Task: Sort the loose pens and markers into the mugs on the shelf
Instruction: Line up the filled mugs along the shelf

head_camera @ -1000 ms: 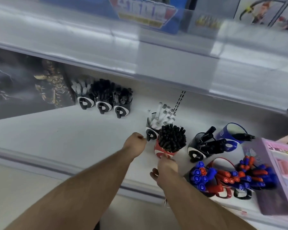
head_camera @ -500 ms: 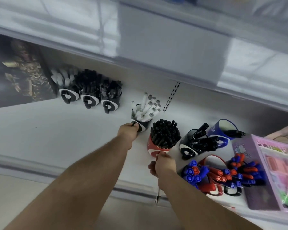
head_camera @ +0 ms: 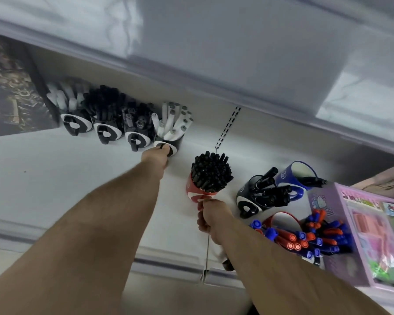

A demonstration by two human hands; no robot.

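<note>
Hands gripping black mug (head_camera: pixel 168 142), red mug (head_camera: pixel 197 193)

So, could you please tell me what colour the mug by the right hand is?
Red with a white mark, seen in the head view: the mug by the right hand.

Looks like a stationery or gift shop aisle, seen from above a white display shelf (head_camera: pixel 43 178). Along its back, a row of mugs crammed with markers (head_camera: pixel 210 172), laid out as stock; at its right end, a shrink-wrapped pink boxed set (head_camera: pixel 373 235). Behind the shelf, slotted metal shelving upright (head_camera: pixel 228 127); far left, a packaged dark poster-like item (head_camera: pixel 9 92).
</note>
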